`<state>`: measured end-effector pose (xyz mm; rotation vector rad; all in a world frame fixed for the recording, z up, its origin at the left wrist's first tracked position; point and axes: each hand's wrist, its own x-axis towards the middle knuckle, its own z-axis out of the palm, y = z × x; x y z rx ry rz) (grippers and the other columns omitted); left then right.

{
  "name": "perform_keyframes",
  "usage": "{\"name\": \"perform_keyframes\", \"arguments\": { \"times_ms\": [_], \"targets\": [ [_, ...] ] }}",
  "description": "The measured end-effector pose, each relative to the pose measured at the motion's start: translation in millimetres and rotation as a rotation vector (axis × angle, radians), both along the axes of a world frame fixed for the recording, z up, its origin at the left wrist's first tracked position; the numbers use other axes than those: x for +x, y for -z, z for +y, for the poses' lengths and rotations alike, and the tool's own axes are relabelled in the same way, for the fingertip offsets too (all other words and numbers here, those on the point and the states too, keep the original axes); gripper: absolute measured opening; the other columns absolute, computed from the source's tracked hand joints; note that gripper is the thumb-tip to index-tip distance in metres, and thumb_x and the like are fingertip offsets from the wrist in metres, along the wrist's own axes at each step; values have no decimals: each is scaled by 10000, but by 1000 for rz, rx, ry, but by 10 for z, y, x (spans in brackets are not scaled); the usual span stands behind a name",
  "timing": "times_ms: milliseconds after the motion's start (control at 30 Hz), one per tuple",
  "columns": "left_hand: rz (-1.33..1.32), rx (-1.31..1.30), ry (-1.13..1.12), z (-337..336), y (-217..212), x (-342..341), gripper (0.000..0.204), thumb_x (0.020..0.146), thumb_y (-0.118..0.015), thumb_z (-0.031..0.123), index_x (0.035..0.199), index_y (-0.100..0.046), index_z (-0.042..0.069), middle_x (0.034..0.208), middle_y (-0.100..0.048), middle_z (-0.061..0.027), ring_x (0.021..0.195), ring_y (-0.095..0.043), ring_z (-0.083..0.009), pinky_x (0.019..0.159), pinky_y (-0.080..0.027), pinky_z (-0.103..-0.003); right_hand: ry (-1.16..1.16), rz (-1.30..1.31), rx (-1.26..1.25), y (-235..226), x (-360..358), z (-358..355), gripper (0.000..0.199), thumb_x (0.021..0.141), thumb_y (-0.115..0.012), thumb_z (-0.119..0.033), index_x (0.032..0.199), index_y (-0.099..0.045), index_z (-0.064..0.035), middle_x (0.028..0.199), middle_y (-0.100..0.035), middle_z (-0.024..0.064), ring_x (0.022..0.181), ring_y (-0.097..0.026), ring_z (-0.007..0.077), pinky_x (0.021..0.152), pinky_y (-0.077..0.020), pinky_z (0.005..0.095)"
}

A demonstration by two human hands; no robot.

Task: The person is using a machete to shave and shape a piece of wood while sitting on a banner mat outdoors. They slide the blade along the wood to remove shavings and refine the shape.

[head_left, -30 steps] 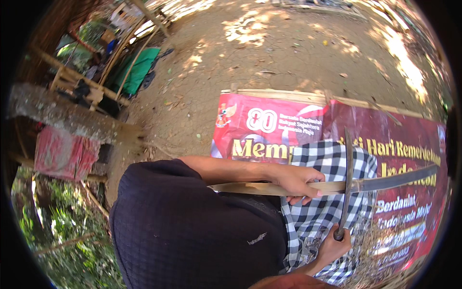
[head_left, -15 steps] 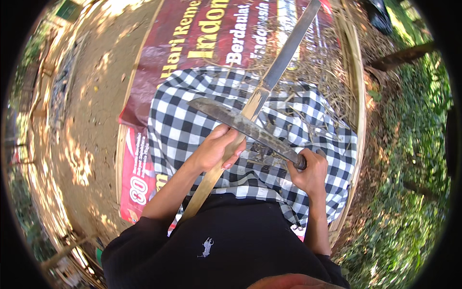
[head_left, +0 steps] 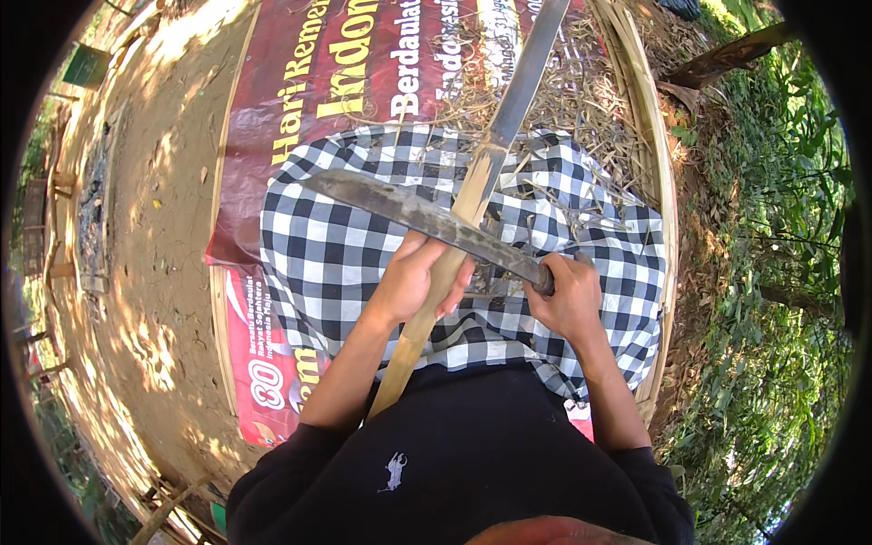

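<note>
My left hand point(head_left: 409, 282) is closed around a long bamboo strip point(head_left: 420, 322), just below where a machete crosses it. The strip slants from my shirt to the far edge, pale and shaved nearby, dark grey-skinned farther out, with a rough splintered patch between. In my closed right hand point(head_left: 568, 292) is the handle of the machete point(head_left: 400, 205). Its worn, dark blade lies across the strip, tip toward the left; I cannot tell how firmly it presses. A black-and-white checked cloth point(head_left: 318, 238) spreads over my lap beneath both hands.
A red printed banner point(head_left: 263, 195) covers the platform. Dry shavings point(head_left: 581, 118) lie beyond the cloth, toward the right. Bamboo edging point(head_left: 658, 145) borders the platform's right side. Bare earth point(head_left: 159, 227) is at left, green plants point(head_left: 781, 209) and a wooden post point(head_left: 727, 59) at right.
The machete and my right hand have shifted left, so more of the blade reaches past the strip. My left hand keeps its hold. The whole view has turned slightly.
</note>
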<state>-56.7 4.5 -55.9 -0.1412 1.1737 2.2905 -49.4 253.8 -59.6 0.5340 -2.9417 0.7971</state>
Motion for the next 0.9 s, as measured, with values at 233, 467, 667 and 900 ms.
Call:
{"name": "perform_keyframes", "arguments": {
  "times_ms": [233,467,667,900],
  "targets": [
    [50,-163,-54,13,-42,96,221,1074,-347,208,1136,-471,36,760,-572,-92,447,-489,-124,369,-370,-247,11,-56,78,100,-100,-86,230,619,-755,-159,787,-639,-54,659,-645,126,623,-634,354,684,-508,435],
    [195,-329,-15,139,165,138,311,1100,-343,307,1120,-483,30,725,-522,-48,441,-418,-76,383,-340,-223,-29,169,99,579,-352,293,297,562,-796,-171,802,-649,-75,730,-670,106,678,-642,338,740,-510,436],
    [90,-258,-34,74,161,39,398,1109,-297,360,1134,-487,12,701,-498,-41,421,-382,-61,377,-339,-215,59,134,179,491,-562,400,209,623,-749,-164,730,-604,-59,715,-665,104,655,-644,347,648,-509,440],
    [53,-191,-19,-55,157,100,382,1105,-312,336,977,-489,23,667,-488,-32,425,-419,-73,366,-336,-231,-60,101,115,389,-414,-14,223,602,-759,-169,711,-586,-83,636,-633,108,630,-649,328,631,-506,443]
  ]
}}
